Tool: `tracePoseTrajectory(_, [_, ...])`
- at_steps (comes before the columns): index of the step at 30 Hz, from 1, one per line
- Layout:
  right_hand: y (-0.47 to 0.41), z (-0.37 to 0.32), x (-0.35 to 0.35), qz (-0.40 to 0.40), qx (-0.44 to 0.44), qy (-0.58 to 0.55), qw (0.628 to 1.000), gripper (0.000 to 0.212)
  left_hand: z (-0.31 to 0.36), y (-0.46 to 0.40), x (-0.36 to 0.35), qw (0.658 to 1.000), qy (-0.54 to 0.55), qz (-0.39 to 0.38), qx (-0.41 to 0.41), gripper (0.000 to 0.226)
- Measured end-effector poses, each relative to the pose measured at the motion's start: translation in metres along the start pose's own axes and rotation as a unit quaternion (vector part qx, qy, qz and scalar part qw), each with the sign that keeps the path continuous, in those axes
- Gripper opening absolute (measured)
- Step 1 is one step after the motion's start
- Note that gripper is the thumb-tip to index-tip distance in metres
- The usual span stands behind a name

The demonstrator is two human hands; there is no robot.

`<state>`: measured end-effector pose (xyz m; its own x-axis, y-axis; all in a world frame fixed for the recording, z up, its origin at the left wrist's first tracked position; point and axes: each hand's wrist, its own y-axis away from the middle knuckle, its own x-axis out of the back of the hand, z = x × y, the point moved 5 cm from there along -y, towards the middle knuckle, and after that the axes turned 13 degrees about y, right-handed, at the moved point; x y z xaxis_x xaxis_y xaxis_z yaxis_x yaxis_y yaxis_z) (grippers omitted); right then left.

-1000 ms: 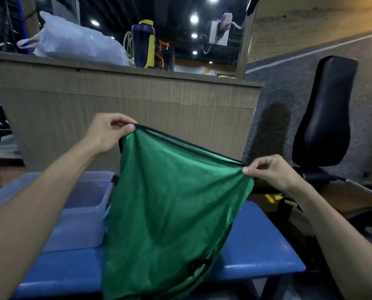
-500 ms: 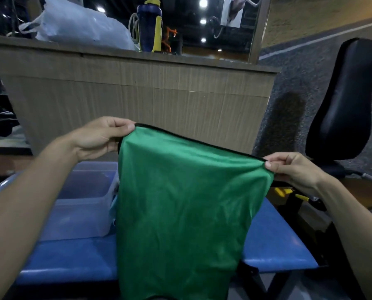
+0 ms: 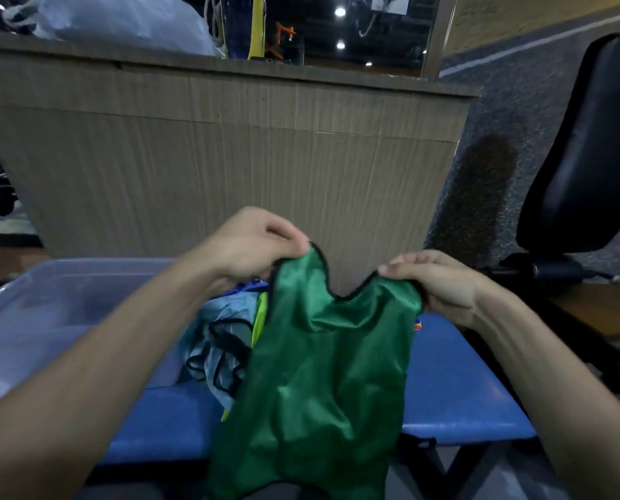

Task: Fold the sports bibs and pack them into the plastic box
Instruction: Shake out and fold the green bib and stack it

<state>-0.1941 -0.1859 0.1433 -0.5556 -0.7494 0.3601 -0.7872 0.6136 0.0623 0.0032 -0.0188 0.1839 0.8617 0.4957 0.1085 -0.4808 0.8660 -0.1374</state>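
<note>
While we look down over our forearms, we see our left hand (image 3: 254, 247) pinching one top corner of a green bib (image 3: 322, 373) between curled fingers and thumb; our right hand (image 3: 441, 286) grips the other top corner, its fingers folded over the cloth. Between the two hands the black-trimmed upper edge of the bib sags in a deep curve; the two held corners stand near each other, not touching. Below them the green cloth hangs in loose folds in front of a blue bench (image 3: 456, 398) and runs down past the bench's near edge, out of the bottom of the view.

On the left part of the bench stands a clear plastic box (image 3: 67, 312); our left forearm crosses in front of it, and we cannot tell what lies inside. Just beside the box, between it and the green bib, lies a rumpled heap of other bibs (image 3: 222, 348): pale blue with black trim, and a strip of bright yellow-green showing at the edge of the green cloth.

Behind the bench rises a wood-panelled counter (image 3: 229, 146); on its top sit a white plastic bag (image 3: 121, 19) and a bottle with a yellow stripe (image 3: 254, 27), only partly in view. To the right stands a black padded seat back (image 3: 586, 146).
</note>
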Motion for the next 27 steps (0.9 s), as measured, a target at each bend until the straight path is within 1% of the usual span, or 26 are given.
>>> tracePoseTrajectory(2, [0.000,-0.022,-0.029,0.035,0.033,0.016,0.999,0.013,0.001,0.001,-0.032,0.999,0.037,-0.029,-0.001,0.012])
tracePoseTrajectory(3, [0.002,-0.031,-0.039,0.053,0.041,0.015,0.998,0.012,0.002,0.001,-0.041,0.998,0.045,-0.032,-0.003,0.014])
tracePoseTrajectory(6, [0.008,-0.044,-0.047,0.092,0.051,0.006,0.994,0.016,0.003,0.001,-0.042,0.998,0.063,-0.004,-0.021,0.016])
tracePoseTrajectory(8, [0.013,-0.044,-0.044,0.111,0.049,-0.002,0.993,0.012,0.002,0.004,-0.039,0.997,0.059,-0.006,-0.049,0.018])
tracePoseTrajectory(10, [0.014,-0.043,-0.042,0.147,0.040,-0.003,0.988,0.014,0.001,0.009,-0.042,0.996,0.031,-0.022,-0.082,0.018])
tracePoseTrajectory(13, [0.015,-0.045,-0.047,0.182,0.035,-0.006,0.983,0.017,0.000,0.011,-0.048,0.988,-0.084,-0.009,-0.126,0.011])
tracePoseTrajectory(15, [0.014,-0.046,-0.051,0.178,0.031,-0.018,0.983,0.018,-0.002,0.010,-0.049,0.982,-0.133,0.018,-0.134,0.013])
tracePoseTrajectory(18, [0.018,-0.050,-0.057,0.125,0.018,-0.064,0.990,0.017,-0.005,0.009,-0.045,0.981,-0.133,0.037,-0.138,0.009])
tracePoseTrajectory(20, [0.020,-0.050,-0.059,0.086,0.007,-0.094,0.992,0.021,-0.005,0.012,-0.043,0.980,-0.140,0.039,-0.134,0.024])
tracePoseTrajectory(22, [0.021,-0.050,-0.060,0.068,0.003,-0.098,0.993,0.023,-0.007,0.014,-0.040,0.977,-0.162,0.057,-0.129,0.037])
tracePoseTrajectory(23, [0.021,-0.051,-0.060,0.067,0.005,-0.093,0.993,0.024,-0.007,0.015,-0.040,0.974,-0.170,0.069,-0.132,0.037])
tracePoseTrajectory(25, [0.020,-0.051,-0.060,0.068,0.012,-0.087,0.994,0.025,-0.007,0.014,-0.040,0.973,-0.163,0.088,-0.139,0.024])
tracePoseTrajectory(27, [0.019,-0.051,-0.059,0.068,0.029,-0.074,0.995,0.023,-0.007,0.013,-0.038,0.984,-0.093,0.074,-0.130,0.013])
